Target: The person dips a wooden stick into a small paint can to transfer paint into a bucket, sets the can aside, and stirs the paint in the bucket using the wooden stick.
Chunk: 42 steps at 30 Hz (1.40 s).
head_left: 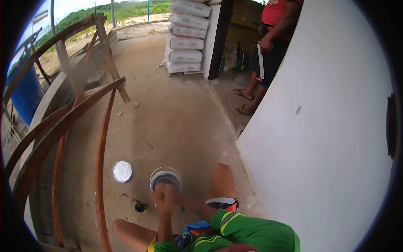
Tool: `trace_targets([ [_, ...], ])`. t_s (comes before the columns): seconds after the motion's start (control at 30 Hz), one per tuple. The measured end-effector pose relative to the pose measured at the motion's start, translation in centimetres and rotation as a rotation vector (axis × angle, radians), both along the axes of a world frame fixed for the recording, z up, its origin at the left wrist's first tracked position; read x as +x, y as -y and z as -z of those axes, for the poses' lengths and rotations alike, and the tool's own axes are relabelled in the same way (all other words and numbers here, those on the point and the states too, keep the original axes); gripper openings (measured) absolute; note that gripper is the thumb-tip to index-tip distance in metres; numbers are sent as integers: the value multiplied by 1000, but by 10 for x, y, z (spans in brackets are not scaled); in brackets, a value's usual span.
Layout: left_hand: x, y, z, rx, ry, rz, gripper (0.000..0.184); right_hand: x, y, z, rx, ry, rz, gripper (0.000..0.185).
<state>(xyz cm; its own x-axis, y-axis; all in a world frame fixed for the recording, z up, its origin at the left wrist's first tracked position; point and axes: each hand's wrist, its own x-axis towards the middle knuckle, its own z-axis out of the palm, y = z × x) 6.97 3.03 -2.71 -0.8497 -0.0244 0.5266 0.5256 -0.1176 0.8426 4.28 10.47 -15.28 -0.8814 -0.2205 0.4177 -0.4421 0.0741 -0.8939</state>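
Note:
Directly in front of me, a white bucket (178, 176) with a wire handle stands on the concrete floor, grey inside. My left hand (161, 198) is closed over the bucket's near side. Against it, my right hand (174, 194) is also closed, partly hidden and blurred. Whatever the two hands grip between them cannot be made out. To the left of the bucket lies a round lid (122, 171), its upper face coated white. A small open can (141, 208) with dark contents sits on the floor by my left forearm.
Wooden trestle frames (100, 159) stand along the left, with a blue barrel (27, 94) beyond. White sacks (184, 43) are stacked near the doorway. Another person (273, 38) stands there holding a long straight tool (260, 63). A white wall (319, 138) rises on my right.

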Motion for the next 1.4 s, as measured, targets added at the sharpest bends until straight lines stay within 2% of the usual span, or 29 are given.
trace_targets([
  [0.07, -4, -1, -25, -75, 259, 2, 43, -1, 17, 39, -169, 266, 10, 20],
  [0.1, -7, -3, -34, -111, 382, 4, 43, 1, 13, 37, -90, 257, 4, 20],
  [0.17, -11, -8, -26, -33, 446, 59, 43, 7, 2, 21, 66, 239, -13, 20],
  [0.2, -10, -9, -22, 4, 482, 85, 43, 14, -5, 12, 19, 238, -31, 20],
  [0.27, 0, -11, -23, 123, 460, 121, 44, 25, -20, -10, -76, 240, -63, 20],
  [0.4, 7, 1, -24, 203, 216, 142, 44, 16, -17, -32, 52, 32, 101, 19],
  [0.43, 3, 4, -22, 133, 205, 128, 44, 10, -9, -26, 9, -60, 138, 20],
  [0.5, 1, 9, -15, 4, 198, 95, 44, 5, 11, -11, -153, 9, 152, 21],
  [0.53, -1, 9, -18, -37, 271, 76, 44, 5, 20, 0, -267, 168, 136, 22],
  [0.6, -11, 6, -28, -121, 406, 51, 45, 10, 14, 8, -259, 321, 138, 24],
  [0.7, -5, 2, -43, 49, 539, 118, 44, 17, 5, -1, 19, 236, 118, 27],
  [0.8, -2, 7, -31, 308, 460, 173, 43, 18, -13, -16, 158, 95, 65, 27],
  [0.87, 4, 12, -21, 225, 355, 138, 43, 14, -16, -41, 203, 136, 46, 28],
  [0.9, 5, 14, -18, 183, 301, 117, 42, 7, -8, -33, 351, -152, 250, 28],
  [0.93, 0, 12, -14, 111, 242, 112, 42, 6, -4, -28, 383, -261, 340, 27],
  [1.0, -7, 5, -7, -21, 134, 105, 42, 7, 2, -21, 158, -64, 170, 26],
  [1.07, -12, -6, -31, -117, 288, 123, 41, 9, 5, -14, 23, 94, 88, 26],
  [1.1, -15, -9, -40, -167, 358, 133, 41, 11, -1, -15, 38, 101, 67, 25],
  [1.2, -23, -11, -27, -23, 463, 101, 41, 10, -10, -21, 65, 80, 39, 24],
  [1.3, -3, -3, -34, 259, 301, 124, 41, 4, -11, -31, 45, -24, 47, 23],
  [1.37, -2, 0, -16, 151, 145, 103, 42, 2, -9, -36, 23, -89, 55, 22],
  [1.4, -4, 0, -18, 65, 155, 104, 42, 5, -10, -36, 25, -50, 43, 22],
])
